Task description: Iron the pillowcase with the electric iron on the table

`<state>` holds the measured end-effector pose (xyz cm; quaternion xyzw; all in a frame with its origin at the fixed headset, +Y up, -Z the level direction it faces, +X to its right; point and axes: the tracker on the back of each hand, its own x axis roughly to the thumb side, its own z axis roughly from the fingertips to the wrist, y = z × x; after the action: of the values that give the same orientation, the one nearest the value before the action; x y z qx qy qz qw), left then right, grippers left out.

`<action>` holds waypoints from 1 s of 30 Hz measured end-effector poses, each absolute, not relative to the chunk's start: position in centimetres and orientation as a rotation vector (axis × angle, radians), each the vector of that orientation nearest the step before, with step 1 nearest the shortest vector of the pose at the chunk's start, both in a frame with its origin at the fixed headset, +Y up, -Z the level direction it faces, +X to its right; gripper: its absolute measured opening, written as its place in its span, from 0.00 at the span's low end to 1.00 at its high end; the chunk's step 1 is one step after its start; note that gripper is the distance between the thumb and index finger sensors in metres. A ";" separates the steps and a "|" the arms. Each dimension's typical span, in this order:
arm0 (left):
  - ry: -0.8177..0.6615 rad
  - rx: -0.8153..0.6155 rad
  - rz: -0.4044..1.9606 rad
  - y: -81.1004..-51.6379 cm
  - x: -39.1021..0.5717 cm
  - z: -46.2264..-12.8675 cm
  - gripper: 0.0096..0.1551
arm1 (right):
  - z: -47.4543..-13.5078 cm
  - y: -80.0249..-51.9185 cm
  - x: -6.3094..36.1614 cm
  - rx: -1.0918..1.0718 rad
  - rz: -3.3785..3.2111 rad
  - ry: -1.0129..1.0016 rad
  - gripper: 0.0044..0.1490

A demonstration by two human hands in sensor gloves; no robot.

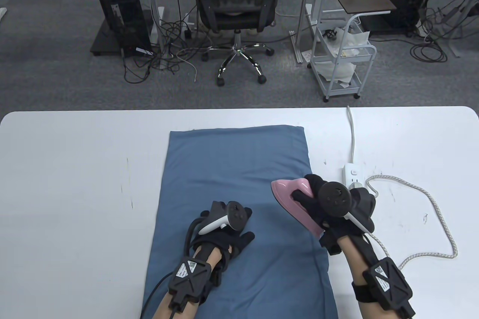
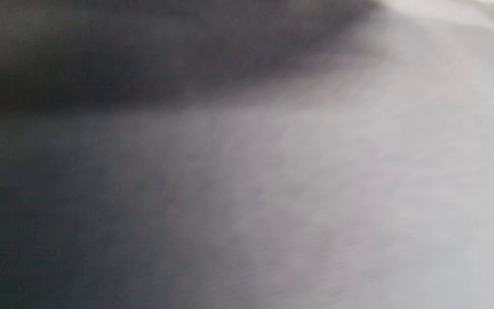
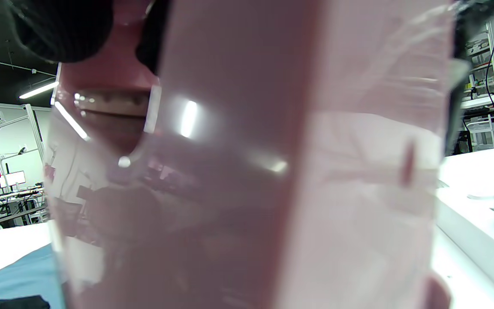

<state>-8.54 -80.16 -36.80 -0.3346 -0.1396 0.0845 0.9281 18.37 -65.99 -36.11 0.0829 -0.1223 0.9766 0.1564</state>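
A blue pillowcase [image 1: 239, 169] lies flat on the white table [image 1: 75, 184], running from the far middle to the near edge. My left hand [image 1: 224, 238] rests flat on its near middle part. My right hand [image 1: 318, 203] grips the handle of a pink electric iron [image 1: 290, 192], which sits at the pillowcase's right edge with its nose pointing left. The iron [image 3: 247, 171] fills the right wrist view, with my fingertips [image 3: 67, 25] at the top. The left wrist view shows only blurred fabric [image 2: 315, 171].
A white power strip [image 1: 351, 175] lies right of the iron, its cable running to the far edge. The iron's braided cord [image 1: 438, 214] loops on the table at the right. An office chair [image 1: 235, 5] and a white cart [image 1: 342, 61] stand beyond the table.
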 end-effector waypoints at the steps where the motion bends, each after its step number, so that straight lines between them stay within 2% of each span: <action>1: -0.289 -0.689 0.170 -80.4 -8.6 -36.7 0.43 | -36.1 -66.0 18.4 0.237 2.796 -0.349 0.40; 9: -0.324 -0.727 0.184 -81.1 -8.9 -34.1 0.45 | -36.1 -66.1 18.0 0.241 2.801 -0.334 0.40; 21: -0.349 -0.748 0.173 -81.3 -9.7 -27.8 0.45 | -35.5 -67.5 15.4 0.326 2.888 -0.295 0.40; 30: -0.358 -0.751 0.176 -81.3 -9.9 -27.1 0.45 | -34.0 -70.7 11.6 0.533 3.085 -0.206 0.40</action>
<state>-9.87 -81.31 -27.15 -0.3641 -0.1737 0.0853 0.9110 11.58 -70.74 -34.00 0.1699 -0.0657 0.9833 0.0022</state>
